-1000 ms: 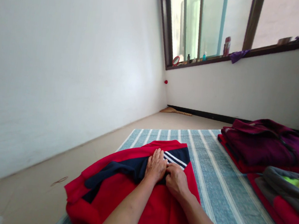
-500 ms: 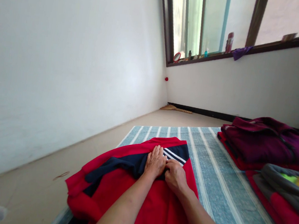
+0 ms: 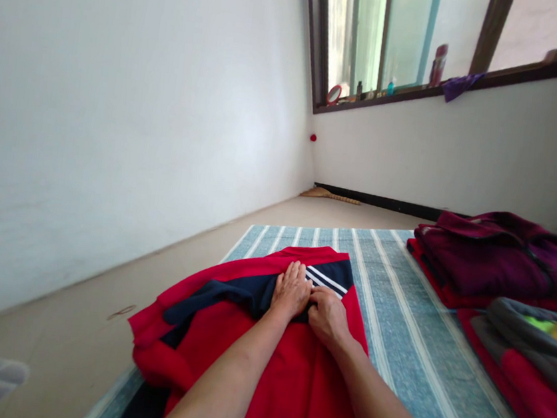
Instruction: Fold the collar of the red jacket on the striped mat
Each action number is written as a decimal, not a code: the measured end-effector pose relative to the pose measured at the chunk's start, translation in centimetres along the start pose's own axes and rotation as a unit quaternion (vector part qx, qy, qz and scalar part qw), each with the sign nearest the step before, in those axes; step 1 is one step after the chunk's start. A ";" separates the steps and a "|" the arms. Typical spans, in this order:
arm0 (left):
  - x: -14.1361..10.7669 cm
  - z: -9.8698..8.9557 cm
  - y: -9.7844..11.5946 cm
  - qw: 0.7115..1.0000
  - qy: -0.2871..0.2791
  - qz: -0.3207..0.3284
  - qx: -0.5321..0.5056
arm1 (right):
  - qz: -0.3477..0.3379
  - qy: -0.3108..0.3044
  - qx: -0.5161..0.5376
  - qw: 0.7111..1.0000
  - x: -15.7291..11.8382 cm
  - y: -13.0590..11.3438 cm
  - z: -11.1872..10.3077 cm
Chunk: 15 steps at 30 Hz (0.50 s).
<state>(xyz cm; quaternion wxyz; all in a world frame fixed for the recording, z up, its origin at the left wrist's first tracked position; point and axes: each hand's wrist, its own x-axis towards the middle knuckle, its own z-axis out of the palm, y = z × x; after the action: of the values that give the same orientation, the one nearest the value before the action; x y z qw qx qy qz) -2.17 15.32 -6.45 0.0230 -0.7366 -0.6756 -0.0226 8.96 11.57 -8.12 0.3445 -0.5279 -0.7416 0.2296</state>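
Beyond the red garment [image 3: 289,378], the striped mat [image 3: 398,303] is bare up to its far edge, so a hand can pass there freely. To the right of the garment a wide bare strip of mat stays open, until the stack of folded clothes [image 3: 498,261] blocks it. To the left lies bare floor [image 3: 97,302], then the wall [image 3: 118,117].

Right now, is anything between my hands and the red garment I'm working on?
Nothing visible. The left hand lies flat on the red garment, on its navy sleeve, and the right hand rests beside it on the same cloth by the white stripes.
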 end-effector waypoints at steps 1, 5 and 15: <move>0.0 0.0 0.0 1.000 0.000 0.001 0.000 | 0.000 0.000 -0.001 1.000 0.0 0.0 0.0; 0.2 0.2 0.0 1.000 0.005 -0.002 -0.003 | 0.000 0.001 -0.003 1.000 0.0 0.0 0.0; 0.9 -1.0 -0.1 1.000 0.004 0.003 -0.008 | -0.002 0.010 0.002 1.000 0.0 -0.1 -0.2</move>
<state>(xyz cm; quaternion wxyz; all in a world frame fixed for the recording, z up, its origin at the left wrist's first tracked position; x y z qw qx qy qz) -2.23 16.19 -5.40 0.0200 -0.7386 -0.6731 -0.0310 9.03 11.52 -7.92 0.3529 -0.5277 -0.7392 0.2249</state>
